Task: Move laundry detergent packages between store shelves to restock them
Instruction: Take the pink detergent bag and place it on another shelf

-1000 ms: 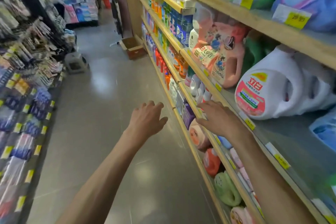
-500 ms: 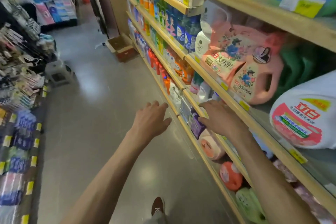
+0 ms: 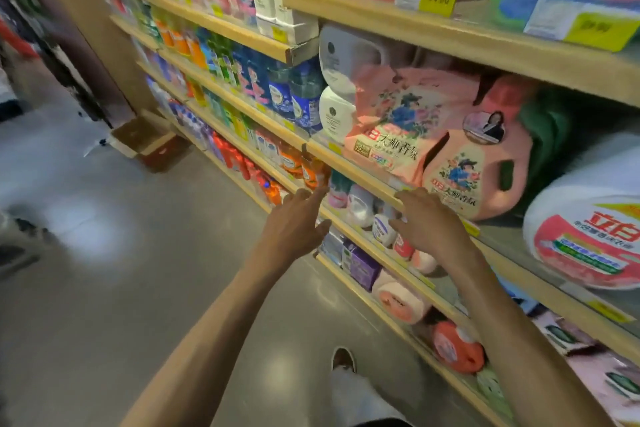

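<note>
Item: pink detergent pouch (image 3: 391, 125), slumped on shelf (image 3: 360, 175), touching pink detergent jug (image 3: 481, 177) to its right.
Left hand (image 3: 294, 224), right hand (image 3: 431, 224): just below pouch, fingers (image 3: 410, 197) loosely spread, holding nothing.
Handling: take both sides, support base; likely sags.

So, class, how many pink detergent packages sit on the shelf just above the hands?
2: a pink pouch on the left, a pink handled jug beside it. Others may hide behind them.

On the wooden shelf (image 3: 363, 178), pink pouch (image 3: 391, 128), pink jug (image 3: 485, 166) and white jug (image 3: 588, 218); cardboard box (image 3: 149, 144) on grey floor (image 3: 138, 253)
</note>
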